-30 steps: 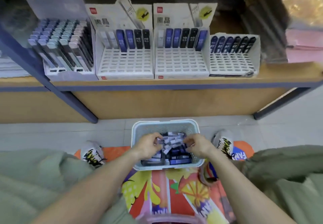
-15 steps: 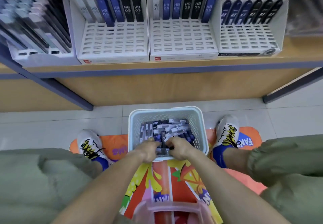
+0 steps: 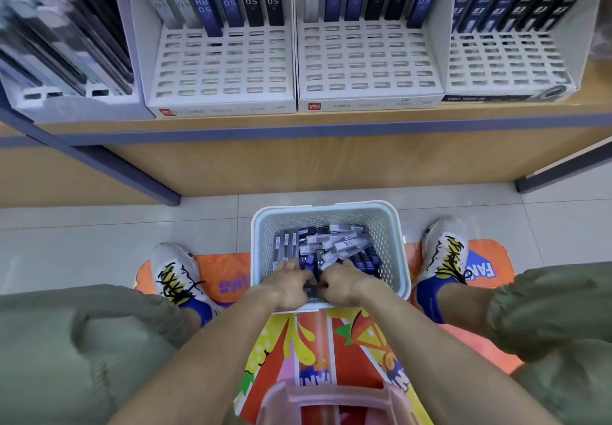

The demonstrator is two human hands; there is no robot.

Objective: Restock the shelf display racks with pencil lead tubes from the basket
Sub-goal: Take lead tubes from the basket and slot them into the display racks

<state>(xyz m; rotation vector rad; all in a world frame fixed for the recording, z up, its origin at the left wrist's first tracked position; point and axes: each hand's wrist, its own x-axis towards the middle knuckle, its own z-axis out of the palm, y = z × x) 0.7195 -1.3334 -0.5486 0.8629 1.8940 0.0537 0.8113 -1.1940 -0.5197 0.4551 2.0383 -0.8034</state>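
1. So there's a pale blue-grey plastic basket [image 3: 390, 242] on the floor between the person's feet, walls full of little holes, rounded corners. It holds a loose pile of pencil lead tubes [image 3: 337, 242]: flat, slim rectangular cases, some clear-grey, some blue, some black, lying every which way.
2. Up on the wooden shelf [image 3: 298, 123] sit four white display racks. The far-left rack [image 3: 82, 106] is packed nearly full, though it's blurry. The second rack [image 3: 218, 70] has one back row of six upright tubes marked HB 0.5 (two pale, two blue, two black), with the slotted grid in front bare. The third rack [image 3: 367, 63] is the same deal: one pale, blues and blacks along the back. The far-right rack [image 3: 506, 60] holds a back row of six rounded-top tubes, blue then black.
3. Racks look like white card or plastic with rows of small rectangular slots, stepped down toward the front.
4. Grip: both hands are down in the near end of the basket. The left hand [image 3: 288, 284] and right hand [image 3: 344, 282] are curled closed, almost touching, pinching a dark tube [image 3: 313, 287] between them. Exactly how many tubes each holds, I can't tell.
5. A bright orange printed mat [image 3: 331, 341] lies under the basket and shoes [image 3: 175, 272].
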